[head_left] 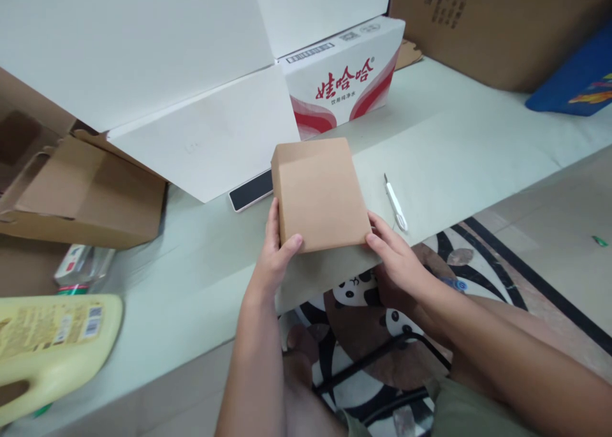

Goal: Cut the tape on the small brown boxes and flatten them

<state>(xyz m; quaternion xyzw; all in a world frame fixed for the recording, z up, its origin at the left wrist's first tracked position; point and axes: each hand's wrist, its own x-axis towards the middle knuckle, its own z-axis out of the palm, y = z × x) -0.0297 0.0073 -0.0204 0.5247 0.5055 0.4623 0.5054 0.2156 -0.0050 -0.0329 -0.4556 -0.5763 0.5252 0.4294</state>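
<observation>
A plain brown cardboard box [318, 194] is held between my two hands at the front of the pale green table. My left hand [277, 252] grips its near left corner, thumb on the top edge and fingers along the left side. At the near right corner, my right hand [389, 245] closes on the box with the thumb in front and fingers round the side. Right of the box lies a white craft knife [395, 201] with a narrow dark tip. A phone [251, 191] with a dark screen lies behind the box, partly hidden by it.
White boxes [205, 131] and a red-and-white water carton [344, 80] stand behind. Brown cartons [90, 188] and a yellow jug [57, 341] are at left. A large brown carton [502, 29] and a blue object [574, 80] occupy the far right. The table's front edge runs below my hands.
</observation>
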